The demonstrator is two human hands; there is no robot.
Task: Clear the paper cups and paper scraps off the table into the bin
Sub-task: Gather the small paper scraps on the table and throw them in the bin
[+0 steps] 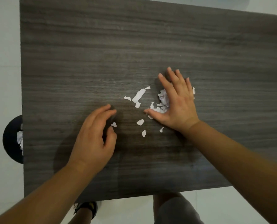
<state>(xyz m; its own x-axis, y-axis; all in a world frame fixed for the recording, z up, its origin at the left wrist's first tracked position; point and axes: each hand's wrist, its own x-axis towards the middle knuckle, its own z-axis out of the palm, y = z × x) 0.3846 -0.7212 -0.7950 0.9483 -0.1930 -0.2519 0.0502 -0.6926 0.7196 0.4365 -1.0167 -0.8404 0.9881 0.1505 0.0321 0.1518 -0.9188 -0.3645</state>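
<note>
On the dark tabletop (150, 46), torn paper scraps (139, 94) lie mid-right, light, limp and prone to scatter; right hand (176, 104) splayed flat rakes them, left hand (94, 135) loosely curled beside one scrap, best swept together toward the bin (11, 139) at left.

A dark grey wood-grain surface (134, 38) fills most of the view, its grain running crosswise. Pale floor (3, 62) shows past its left, far and near edges. Below the near edge, a black and yellow shoe (89, 207) and a knee in grey shorts (175, 209) stand on that floor
</note>
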